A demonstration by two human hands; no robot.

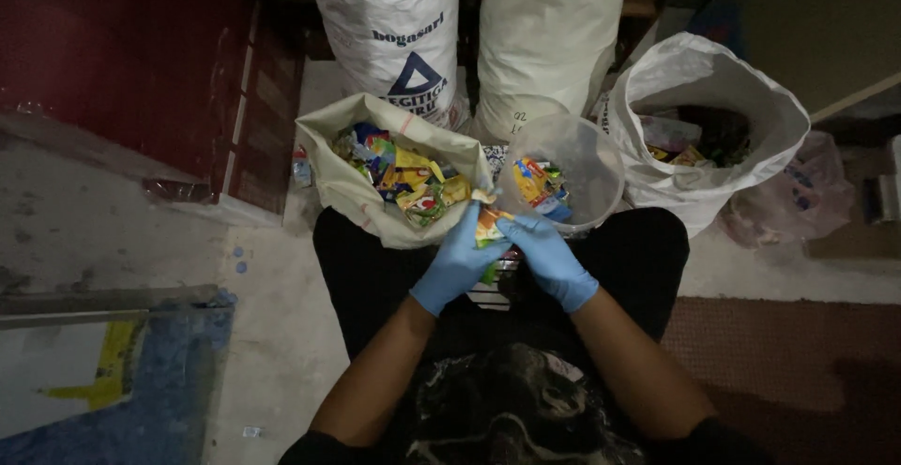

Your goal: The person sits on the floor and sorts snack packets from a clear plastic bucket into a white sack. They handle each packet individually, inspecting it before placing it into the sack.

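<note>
Wrapper (489, 224) pinched between left hand (457, 260), right hand (549, 257) fingers (511, 228)

Ahead of the hands, the way is crowded: an open sack (352, 179) of wrappers on the left and a clear tub (587, 160) on the right stand touching. Behind them two tall sacks (469, 33) and a white bag (713, 113) close the back. Bare floor (272, 334) lies open to the left.
</note>
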